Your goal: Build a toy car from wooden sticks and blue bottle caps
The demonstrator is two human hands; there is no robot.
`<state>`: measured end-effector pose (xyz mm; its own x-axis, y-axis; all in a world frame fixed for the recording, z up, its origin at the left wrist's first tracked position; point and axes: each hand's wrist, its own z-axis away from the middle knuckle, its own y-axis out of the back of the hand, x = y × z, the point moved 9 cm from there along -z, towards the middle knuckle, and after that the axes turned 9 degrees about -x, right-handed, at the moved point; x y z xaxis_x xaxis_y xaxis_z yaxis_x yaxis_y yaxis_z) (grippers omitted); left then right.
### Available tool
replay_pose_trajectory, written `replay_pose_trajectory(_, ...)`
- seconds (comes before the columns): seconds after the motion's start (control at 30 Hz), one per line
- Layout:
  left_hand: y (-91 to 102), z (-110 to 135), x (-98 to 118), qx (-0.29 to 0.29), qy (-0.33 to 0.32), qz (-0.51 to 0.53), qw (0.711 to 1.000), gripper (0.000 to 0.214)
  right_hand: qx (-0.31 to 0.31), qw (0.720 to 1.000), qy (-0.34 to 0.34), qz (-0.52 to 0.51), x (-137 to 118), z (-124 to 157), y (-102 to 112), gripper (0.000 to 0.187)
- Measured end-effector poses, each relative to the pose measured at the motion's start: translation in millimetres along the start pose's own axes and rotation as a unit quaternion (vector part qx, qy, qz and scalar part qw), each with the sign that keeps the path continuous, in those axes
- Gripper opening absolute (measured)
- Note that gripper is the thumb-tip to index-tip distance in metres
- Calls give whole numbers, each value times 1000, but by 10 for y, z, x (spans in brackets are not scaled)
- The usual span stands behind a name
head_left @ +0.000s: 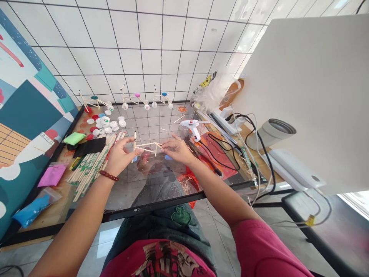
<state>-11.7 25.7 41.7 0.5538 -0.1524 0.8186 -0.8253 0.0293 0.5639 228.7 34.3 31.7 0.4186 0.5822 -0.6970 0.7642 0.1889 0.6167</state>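
Over the glass tabletop, a small frame of thin wooden sticks hangs between my two hands. My left hand pinches its left end, beside an upright stick with a dark piece near the top. The right end is in the fingers of my right hand. At the back stand three finished-looking stick bicycles with bottle-cap wheels: one on the left, one in the middle and one on the right. A white hot glue gun rests right of my right hand.
Loose bottle caps and paper-wrapped chopsticks lie left, near green, pink and blue packets. Pliers lie on a red mat at right, among cables. A power strip sits behind.
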Motion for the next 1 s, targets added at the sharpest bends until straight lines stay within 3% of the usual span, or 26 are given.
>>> replay_pose_trajectory(0.07, 101, 149, -9, 8, 5, -65, 998, 60, 1, 1000, -3, 4, 9, 1, -16, 5)
replay_pose_trajectory(0.17, 141, 434, 76, -13, -42, -122, 992, 45, 5, 1000, -5, 11, 15, 5, -28, 4)
replay_pose_trajectory(0.27, -69, 674, 223, -98, -100, -141, 980, 33, 1, 1000, -5, 19, 2, 10, -39, 5)
replay_pose_trajectory(0.37, -344, 758, 340, -163, -116, -138, 970, 22, -2, 1000, -2, 16, -24, 17, -38, 6)
replay_pose_trajectory(0.5, -463, 651, 511, -104, -122, -100, 982, 20, 2, 1000, 7, 9, -55, 25, -29, 5)
replay_pose_trajectory(0.57, -477, 566, 495, -69, -73, 1, 995, 23, 5, 1000, 14, 13, -73, 29, -25, 5)
replay_pose_trajectory(0.63, -570, 504, 381, -62, 22, 167, 984, 28, 10, 1000, 19, 18, -90, 34, -16, 6)
replay_pose_trajectory(0.7, -747, 485, 285, -72, 117, 334, 932, 33, 14, 999, 23, 24, -108, 42, -9, 6)
replay_pose_trajectory(0.77, -882, 466, 263, -67, 176, 435, 881, 36, 15, 999, 30, 33, -136, 52, -8, 6)
replay_pose_trajectory(0.9, -918, 378, 258, -14, 212, 513, 832, 31, 14, 998, 54, 42, -208, 74, -20, 7)
replay_pose_trajectory(1.0, -883, 444, 241, -12, 222, 502, 836, 29, 8, 998, 58, 38, -225, 79, -45, 7)
